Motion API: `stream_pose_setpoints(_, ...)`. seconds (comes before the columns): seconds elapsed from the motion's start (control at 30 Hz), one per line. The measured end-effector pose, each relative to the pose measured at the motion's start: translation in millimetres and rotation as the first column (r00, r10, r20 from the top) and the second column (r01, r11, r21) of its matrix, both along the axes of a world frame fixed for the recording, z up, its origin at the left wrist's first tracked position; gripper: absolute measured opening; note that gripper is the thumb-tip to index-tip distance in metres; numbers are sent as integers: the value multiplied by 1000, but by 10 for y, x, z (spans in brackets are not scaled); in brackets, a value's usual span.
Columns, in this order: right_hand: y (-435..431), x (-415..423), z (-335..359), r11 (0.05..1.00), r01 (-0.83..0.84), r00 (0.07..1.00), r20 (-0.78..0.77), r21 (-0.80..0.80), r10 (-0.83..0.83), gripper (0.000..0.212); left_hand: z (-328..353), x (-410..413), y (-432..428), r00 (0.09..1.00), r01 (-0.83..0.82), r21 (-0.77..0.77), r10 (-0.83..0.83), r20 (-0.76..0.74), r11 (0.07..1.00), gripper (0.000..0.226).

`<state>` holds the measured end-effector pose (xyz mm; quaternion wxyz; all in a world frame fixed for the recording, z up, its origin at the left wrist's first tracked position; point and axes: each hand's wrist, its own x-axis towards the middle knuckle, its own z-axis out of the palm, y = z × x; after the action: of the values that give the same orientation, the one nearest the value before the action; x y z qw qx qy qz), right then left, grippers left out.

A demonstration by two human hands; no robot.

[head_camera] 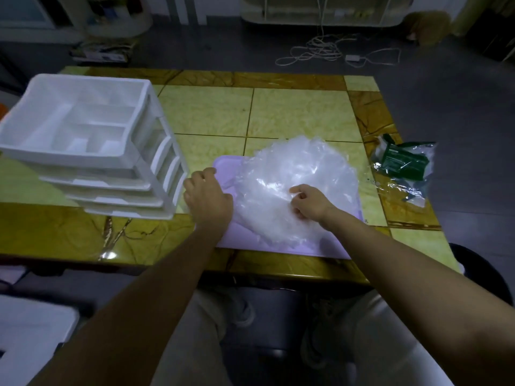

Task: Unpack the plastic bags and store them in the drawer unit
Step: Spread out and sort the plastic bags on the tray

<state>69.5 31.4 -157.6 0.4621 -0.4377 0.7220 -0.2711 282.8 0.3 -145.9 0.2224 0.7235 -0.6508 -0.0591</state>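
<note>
Table: a glossy tabletop [278,107] of yellow-green tiles with a brown marbled border, standing on a dark floor; the person sits at its near edge.
Floor beyond: a tangle of white cables [320,48] lies past the far edge of the table.
Drawer unit: a white plastic drawer unit [83,135] stands at the left end of the table; its top is an open tray split into compartments, with the drawers stacked beneath it.
Tray: a flat lilac plastic tray [250,240] lies at the near middle of the table, just right of the drawer unit.
Bags: a heap of clear crumpled plastic bags [292,174] sits on the tray, covering most of its right side and spilling over the far rim.
Wrapper: a torn clear wrapper with a dark green label [404,165] lies at the right edge of the table, apart from the tray.
Left hand: the left hand [207,197] rests knuckles-up on the tray's left rim, between drawer unit and heap, fingers bent down (whether they grip the rim I cannot tell).
Right hand: the right hand [309,203] lies on the near side of the heap, thumb and forefinger pinched together on a fold of the clear film.
</note>
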Motion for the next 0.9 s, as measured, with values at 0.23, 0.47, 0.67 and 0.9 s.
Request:
stream_pose_setpoints(0.23,20,62,168,976,52,991,-106,-214,-76,26,-17,393,-13,988,-105,54,110,-105,993,19)
stream_pose_setpoints(0.47,118,484,618,995,-17,886,460,-96,60,36,444,418,82,239,164,48,7,-971,985,35)
stream_pose_setpoints(0.67,307,526,754,993,-15,873,483,-118,70,6,698,82,483,112,498,255,230,-967,829,34)
stream_pose_setpoints(0.9,420,15,710,965,226,906,394,-134,-158,21,576,29,378,345,461,387,240,-907,799,45)
